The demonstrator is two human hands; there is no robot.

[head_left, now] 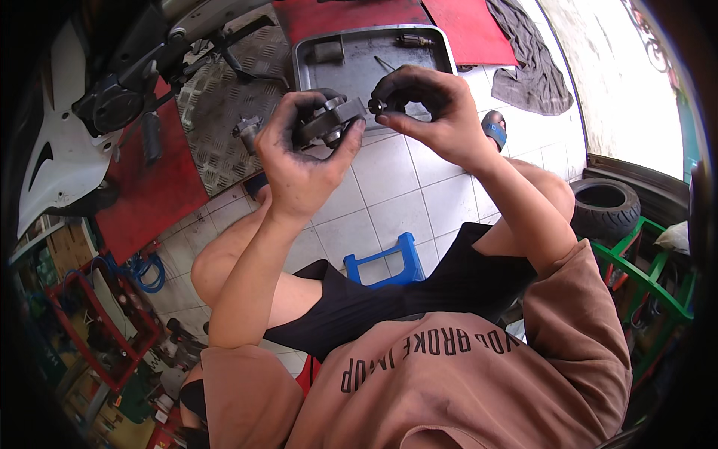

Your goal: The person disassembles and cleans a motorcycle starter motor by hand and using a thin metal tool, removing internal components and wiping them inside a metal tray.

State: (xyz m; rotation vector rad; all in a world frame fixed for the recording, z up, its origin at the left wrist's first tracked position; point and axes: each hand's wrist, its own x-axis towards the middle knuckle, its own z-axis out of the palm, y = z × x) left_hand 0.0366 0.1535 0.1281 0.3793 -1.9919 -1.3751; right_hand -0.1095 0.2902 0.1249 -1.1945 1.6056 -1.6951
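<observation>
My left hand (301, 179) is closed around a thick, disc-like grey metal engine part (340, 116) with a short round stub on its lower side. Blackened fingers hide much of that part. Close to its right edge, my right hand (449, 123) pinches a small dark piece (375, 105) between thumb and fingers; its exact kind is too small to tell. A slight gap shows between the two pieces. Both hands are raised in front of a grey metal tray (301, 71), which holds a cylindrical metal part (329, 51), a dark metal part (416, 40) and a thin rod (384, 63).
A white and black motorcycle (67, 135) stands at the left beside a treaded metal plate (217, 135). Red mats (475, 34) and a grey cloth (531, 82) lie on the tiled floor. A blue stool (407, 262) is between my legs; a tyre (606, 209) and green rack (636, 277) are right.
</observation>
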